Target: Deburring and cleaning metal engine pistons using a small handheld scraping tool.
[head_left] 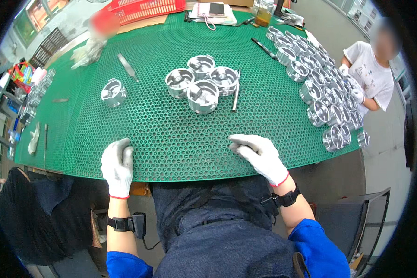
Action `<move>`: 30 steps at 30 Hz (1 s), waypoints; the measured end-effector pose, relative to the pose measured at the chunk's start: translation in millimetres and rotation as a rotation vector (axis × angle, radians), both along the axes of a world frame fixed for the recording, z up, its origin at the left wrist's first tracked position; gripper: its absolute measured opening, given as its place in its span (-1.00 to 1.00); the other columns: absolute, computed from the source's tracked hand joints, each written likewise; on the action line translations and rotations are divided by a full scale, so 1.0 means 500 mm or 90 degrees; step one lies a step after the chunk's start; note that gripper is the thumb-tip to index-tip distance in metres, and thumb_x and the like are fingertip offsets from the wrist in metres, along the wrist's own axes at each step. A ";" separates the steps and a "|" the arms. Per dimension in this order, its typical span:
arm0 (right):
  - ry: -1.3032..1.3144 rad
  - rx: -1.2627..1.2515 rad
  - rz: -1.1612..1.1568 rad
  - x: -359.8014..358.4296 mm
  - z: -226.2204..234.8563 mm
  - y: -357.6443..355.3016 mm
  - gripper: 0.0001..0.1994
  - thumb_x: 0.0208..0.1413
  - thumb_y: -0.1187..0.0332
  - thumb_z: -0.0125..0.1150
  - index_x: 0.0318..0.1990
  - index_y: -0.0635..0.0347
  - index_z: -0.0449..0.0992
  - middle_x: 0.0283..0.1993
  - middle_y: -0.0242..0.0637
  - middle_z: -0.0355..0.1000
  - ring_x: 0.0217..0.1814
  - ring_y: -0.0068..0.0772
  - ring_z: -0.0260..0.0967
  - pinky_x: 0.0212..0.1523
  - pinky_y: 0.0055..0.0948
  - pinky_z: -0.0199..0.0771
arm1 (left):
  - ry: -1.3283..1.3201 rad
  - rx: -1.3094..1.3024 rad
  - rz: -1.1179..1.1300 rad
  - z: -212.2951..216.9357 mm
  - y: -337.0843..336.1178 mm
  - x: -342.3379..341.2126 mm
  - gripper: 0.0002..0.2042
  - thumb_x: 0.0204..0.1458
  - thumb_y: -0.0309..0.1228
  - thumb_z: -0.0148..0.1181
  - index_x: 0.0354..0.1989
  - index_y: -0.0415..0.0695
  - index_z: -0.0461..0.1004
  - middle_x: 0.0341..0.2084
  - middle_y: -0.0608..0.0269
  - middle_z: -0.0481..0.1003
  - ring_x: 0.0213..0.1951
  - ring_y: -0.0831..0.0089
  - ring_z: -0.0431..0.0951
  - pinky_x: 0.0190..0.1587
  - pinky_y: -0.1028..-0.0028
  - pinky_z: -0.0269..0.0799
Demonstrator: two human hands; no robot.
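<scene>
Green mat (162, 143) bears four pistons (203, 103), a rod (236, 95) beside them, and a piston cluster (318, 113) at right. Left hand (117, 162) and right hand (262, 157) sit near its front edge, unclamped, fingers loosely curled.

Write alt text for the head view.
A person's white-gloved left hand and right hand are apart, seemingly empty, at the near edge of a green perforated tabletop. Beyond them, four metal pistons stand clustered, with a lone piston to the left and many more pistons at right, beside a co-worker.
</scene>
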State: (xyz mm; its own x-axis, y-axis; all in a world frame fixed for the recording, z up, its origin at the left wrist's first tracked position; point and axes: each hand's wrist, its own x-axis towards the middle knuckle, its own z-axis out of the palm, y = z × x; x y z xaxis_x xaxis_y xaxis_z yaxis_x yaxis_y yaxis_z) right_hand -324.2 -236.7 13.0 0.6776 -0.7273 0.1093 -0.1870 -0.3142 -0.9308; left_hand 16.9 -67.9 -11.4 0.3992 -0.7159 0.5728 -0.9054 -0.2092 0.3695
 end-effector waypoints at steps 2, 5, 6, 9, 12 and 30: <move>0.012 -0.033 0.014 -0.001 0.003 -0.004 -0.68 0.24 0.43 0.19 0.14 0.19 0.56 -0.08 -0.18 0.63 -0.05 -0.34 0.61 0.04 -0.40 0.56 | -0.010 0.001 0.006 0.002 -0.001 -0.002 -0.83 0.10 -0.44 0.25 -0.14 -0.13 0.60 -0.21 0.12 0.61 -0.14 0.09 0.60 -0.01 0.23 0.48; 0.133 -0.085 0.105 -0.012 0.037 -0.027 -0.66 0.27 0.29 0.14 0.17 0.04 0.54 0.06 -0.17 0.56 0.05 -0.18 0.57 0.09 -0.29 0.56 | -0.009 0.015 0.012 0.001 -0.002 -0.007 -0.83 0.09 -0.45 0.25 -0.14 -0.13 0.60 -0.22 0.11 0.62 -0.15 0.10 0.60 -0.02 0.23 0.48; 0.225 -0.195 0.135 -0.011 0.076 -0.046 -0.63 0.28 0.22 0.10 0.21 -0.04 0.52 0.11 -0.17 0.53 0.07 -0.12 0.54 0.10 -0.22 0.55 | -0.016 0.020 0.020 0.004 0.000 -0.007 -0.83 0.09 -0.46 0.26 -0.14 -0.13 0.60 -0.23 0.11 0.62 -0.15 0.10 0.60 -0.02 0.22 0.48; 0.313 -0.365 0.092 0.002 0.111 -0.130 -0.63 0.24 0.21 0.10 0.19 -0.09 0.51 0.11 -0.17 0.50 0.02 -0.05 0.53 0.08 -0.18 0.55 | -0.025 0.022 0.025 0.012 0.003 -0.004 -0.82 0.07 -0.47 0.27 -0.15 -0.13 0.61 -0.23 0.10 0.62 -0.14 0.10 0.61 -0.02 0.22 0.49; 0.363 -0.406 0.078 0.041 0.111 -0.202 -0.64 0.24 0.18 0.09 0.17 -0.09 0.51 0.00 -0.14 0.49 -0.02 0.01 0.49 0.03 -0.17 0.51 | -0.028 0.019 0.038 0.011 0.005 0.005 -0.81 0.03 -0.48 0.30 -0.15 -0.13 0.62 -0.24 0.09 0.62 -0.14 0.10 0.61 -0.01 0.22 0.49; 0.282 -0.229 -0.071 -0.099 -0.134 -0.460 -0.28 0.13 0.63 0.00 0.49 0.01 0.09 0.35 -0.01 0.32 0.37 -0.03 0.31 0.38 -0.24 0.24 | 0.058 0.041 -0.015 0.028 0.025 -0.004 -0.74 0.04 -0.31 0.29 -0.09 -0.03 0.52 -0.27 0.24 0.53 -0.13 0.14 0.55 -0.01 0.20 0.48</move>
